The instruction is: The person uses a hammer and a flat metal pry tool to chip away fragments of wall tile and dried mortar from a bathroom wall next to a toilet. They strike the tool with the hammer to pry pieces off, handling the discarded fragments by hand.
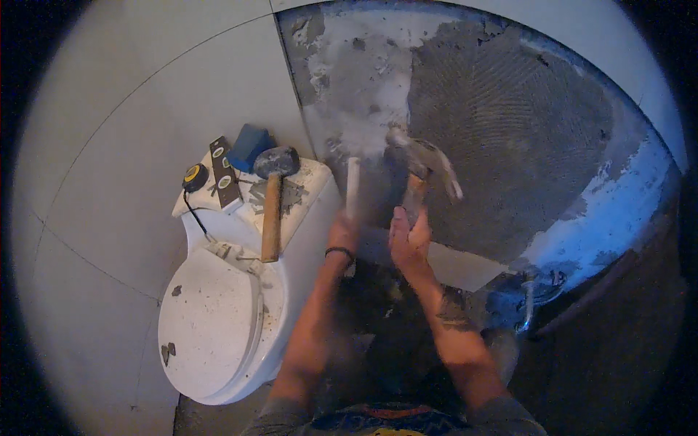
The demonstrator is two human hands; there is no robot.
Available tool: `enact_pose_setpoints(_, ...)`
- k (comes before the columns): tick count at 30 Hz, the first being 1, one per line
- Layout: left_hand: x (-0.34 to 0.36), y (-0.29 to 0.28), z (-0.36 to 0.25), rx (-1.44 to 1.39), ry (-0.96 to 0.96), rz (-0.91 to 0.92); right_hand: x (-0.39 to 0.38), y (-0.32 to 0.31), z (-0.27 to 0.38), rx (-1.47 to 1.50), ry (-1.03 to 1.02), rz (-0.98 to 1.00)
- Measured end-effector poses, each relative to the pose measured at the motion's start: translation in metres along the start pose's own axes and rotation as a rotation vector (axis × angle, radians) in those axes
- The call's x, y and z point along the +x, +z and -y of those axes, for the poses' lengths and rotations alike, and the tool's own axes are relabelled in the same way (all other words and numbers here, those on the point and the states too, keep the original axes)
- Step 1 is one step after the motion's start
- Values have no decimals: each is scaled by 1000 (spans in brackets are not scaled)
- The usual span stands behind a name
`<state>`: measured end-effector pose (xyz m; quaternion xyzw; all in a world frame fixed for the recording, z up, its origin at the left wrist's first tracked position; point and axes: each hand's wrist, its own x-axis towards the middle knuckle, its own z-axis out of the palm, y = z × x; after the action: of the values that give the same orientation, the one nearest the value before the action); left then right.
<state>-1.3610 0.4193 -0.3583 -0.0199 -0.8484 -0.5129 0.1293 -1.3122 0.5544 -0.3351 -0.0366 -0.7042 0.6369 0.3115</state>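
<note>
Curls the left hand (344, 232) snugly round a pale stick (352, 182), pointing it up toward the rough grey surface (502, 131) — perhaps for a firm hold. Pinches the handle of a hammer-like tool (416, 161), too blurry to name for sure, between thumb and fingers of the right hand (411, 241), with its head far from the body, likely to spare the knuckles. Uses the toilet tank lid (314, 174) like a shelf for the rubber mallet (273, 190), spirit level (225, 174), tape measure (195, 177) and blue block (249, 147) — probably for easy reach.

Free room right of the right hand (411, 243); toilet (211, 320) as leftward obstacle.
</note>
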Motion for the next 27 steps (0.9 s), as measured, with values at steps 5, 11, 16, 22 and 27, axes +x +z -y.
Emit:
enact_pose_setpoints(5,-7,0,-36,-10,-27,95,16,-14,-15,-739,-588,144)
enact_pose_setpoints(11,5,0,-5,24,85,8,3,-10,12,-246,-233,95)
enact_pose_setpoints(16,4,-2,-20,-56,-124,102,26,-18,34,-429,-147,331)
enact_pose_setpoints(22,15,-2,4,63,-74,31,10,1,25,-83,-279,-101)
enact_pose_setpoints(27,-7,-8,-46,-32,-207,167,24,-19,22,-312,-93,255)
